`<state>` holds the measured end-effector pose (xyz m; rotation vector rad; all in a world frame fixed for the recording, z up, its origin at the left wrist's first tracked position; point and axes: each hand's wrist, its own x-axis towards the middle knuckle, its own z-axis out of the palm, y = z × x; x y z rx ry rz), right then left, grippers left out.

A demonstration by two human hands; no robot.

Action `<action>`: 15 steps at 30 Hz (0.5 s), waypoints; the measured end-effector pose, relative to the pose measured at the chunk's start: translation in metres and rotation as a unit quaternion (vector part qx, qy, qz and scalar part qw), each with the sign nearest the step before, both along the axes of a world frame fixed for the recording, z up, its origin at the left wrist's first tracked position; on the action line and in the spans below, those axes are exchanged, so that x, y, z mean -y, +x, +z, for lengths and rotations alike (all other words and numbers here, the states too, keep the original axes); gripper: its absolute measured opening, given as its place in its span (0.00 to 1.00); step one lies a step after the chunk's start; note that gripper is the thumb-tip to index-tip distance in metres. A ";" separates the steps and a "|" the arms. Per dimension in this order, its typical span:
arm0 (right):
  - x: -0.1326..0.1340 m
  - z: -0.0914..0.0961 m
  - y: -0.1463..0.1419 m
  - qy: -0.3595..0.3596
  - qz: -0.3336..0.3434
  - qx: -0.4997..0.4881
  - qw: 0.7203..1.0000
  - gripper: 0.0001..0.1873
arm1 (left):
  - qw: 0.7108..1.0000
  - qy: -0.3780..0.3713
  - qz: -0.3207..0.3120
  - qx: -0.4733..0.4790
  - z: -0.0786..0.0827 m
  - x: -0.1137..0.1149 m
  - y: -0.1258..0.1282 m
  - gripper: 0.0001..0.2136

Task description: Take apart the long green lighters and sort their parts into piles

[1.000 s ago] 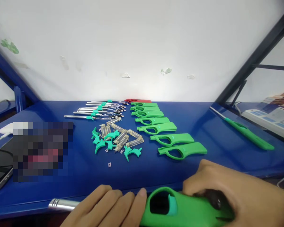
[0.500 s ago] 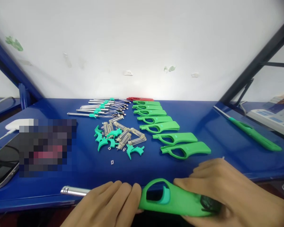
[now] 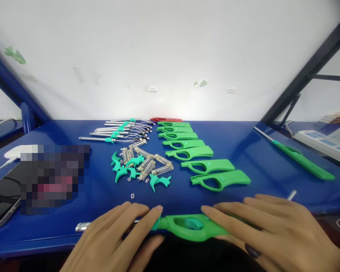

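Observation:
A green long-nosed utility lighter [image 3: 181, 230] lies across the front edge of the blue table, with a teal trigger showing in its loop. My left hand [image 3: 116, 238] is closed around its metal tube and teal collar, thumb below and fingers above. My right hand [image 3: 269, 230] grips the handle's right end, which its fingers hide. Beyond the hands lie several green handle shells [image 3: 221, 179] in a column, with a red one [image 3: 167, 119] at the back. Left of them are teal triggers [image 3: 134, 160], clear fuel tanks [image 3: 146, 170] and metal tubes with wires [image 3: 113, 134].
A whole green lighter [image 3: 303, 158] lies at the right. A short silver piece [image 3: 292, 195] shows behind my right hand. At the left are a phone [image 3: 4, 200] and a white object with a cable [image 3: 15, 152]. A white wall [image 3: 170, 56] closes off the back.
The lighter has turned in my hands, so its loop looks narrower. My left fingers have shifted, showing the teal collar. My right hand has spread farther over the handle.

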<state>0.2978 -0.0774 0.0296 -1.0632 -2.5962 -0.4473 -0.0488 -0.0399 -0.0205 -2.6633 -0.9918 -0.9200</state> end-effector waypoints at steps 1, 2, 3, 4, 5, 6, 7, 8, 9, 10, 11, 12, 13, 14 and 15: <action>-0.002 -0.001 -0.001 -0.001 -0.002 0.003 1.000 0.21 | 1.000 -0.005 0.002 -0.004 -0.001 -0.003 0.000 0.16; -0.005 -0.003 -0.002 -0.002 -0.004 0.002 1.000 0.22 | 1.000 -0.010 -0.001 -0.011 -0.001 -0.005 0.000 0.16; -0.007 -0.004 -0.003 -0.001 -0.007 -0.002 1.000 0.21 | 1.000 -0.017 -0.001 -0.016 -0.001 -0.008 0.000 0.16; -0.010 -0.005 -0.004 0.000 -0.008 -0.010 1.000 0.20 | 0.999 -0.028 -0.008 -0.024 -0.001 -0.009 0.000 0.17; -0.013 -0.007 -0.006 0.002 -0.006 -0.020 1.000 0.19 | 0.999 -0.041 -0.015 -0.031 0.000 -0.010 0.000 0.17; -0.016 -0.008 -0.007 0.005 -0.004 -0.028 1.000 0.18 | 0.998 -0.054 -0.017 -0.028 0.001 -0.011 0.002 0.18; -0.018 -0.010 -0.008 0.007 -0.003 -0.034 0.999 0.20 | 0.997 -0.067 -0.024 -0.028 0.002 -0.010 0.003 0.17; -0.020 -0.011 -0.008 0.009 -0.004 -0.037 0.999 0.22 | 0.996 -0.080 -0.022 -0.021 0.003 -0.010 0.005 0.17; -0.021 -0.013 -0.009 0.010 -0.008 -0.036 0.999 0.24 | 0.996 -0.089 -0.022 -0.016 0.005 -0.009 0.007 0.15; -0.021 -0.015 -0.009 0.010 -0.014 -0.036 0.999 0.27 | 0.995 -0.097 -0.022 -0.012 0.006 -0.009 0.009 0.14; -0.021 -0.016 -0.010 0.009 -0.021 -0.035 0.999 0.28 | 0.995 -0.100 -0.021 -0.007 0.006 -0.009 0.011 0.12; -0.020 -0.018 -0.011 0.005 -0.030 -0.035 0.999 0.29 | 0.995 -0.099 -0.025 -0.008 0.006 -0.010 0.012 0.11; -0.019 -0.020 -0.011 0.002 -0.039 -0.036 0.999 0.29 | 0.995 -0.093 -0.028 -0.009 0.006 -0.011 0.012 0.11; -0.018 -0.021 -0.012 -0.001 -0.047 -0.039 0.998 0.29 | 0.996 -0.086 -0.030 -0.012 0.005 -0.012 0.012 0.11; -0.018 -0.022 -0.013 -0.005 -0.054 -0.042 0.998 0.28 | 0.996 -0.077 -0.030 -0.014 0.004 -0.013 0.012 0.11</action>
